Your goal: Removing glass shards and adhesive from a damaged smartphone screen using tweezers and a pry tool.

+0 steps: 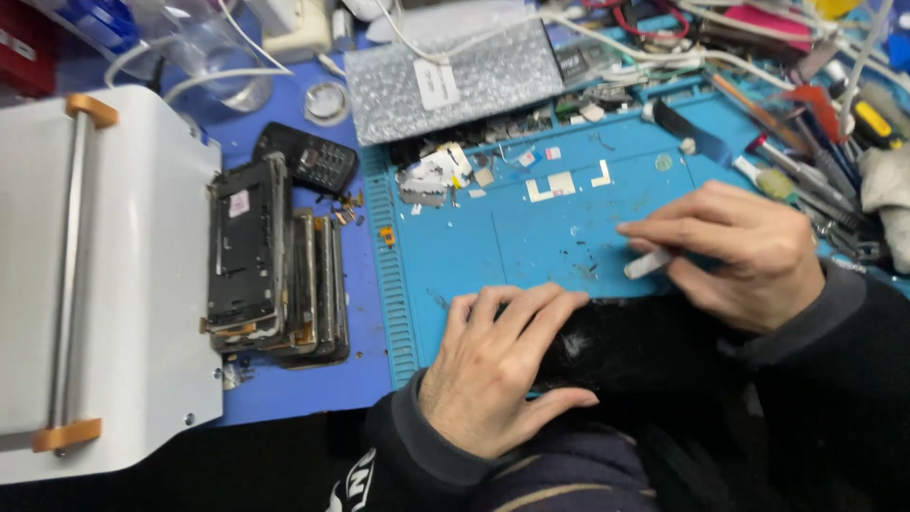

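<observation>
My left hand [498,365] lies flat with fingers spread on a black slab-like object [635,341] at the near edge of the blue work mat [474,256]. My right hand [735,251] is closed around a small white stick-like tool [647,264], its tip sticking out to the left just above the black object. What the black object is cannot be made out; my dark sleeves hide its lower part.
A stack of stripped phone frames [270,275] stands left of the mat beside a white machine [95,275]. A dark keypad phone [313,156], a bubble-wrap pouch [450,76], small white scraps [550,185], and cluttered tools and cables [806,114] fill the back.
</observation>
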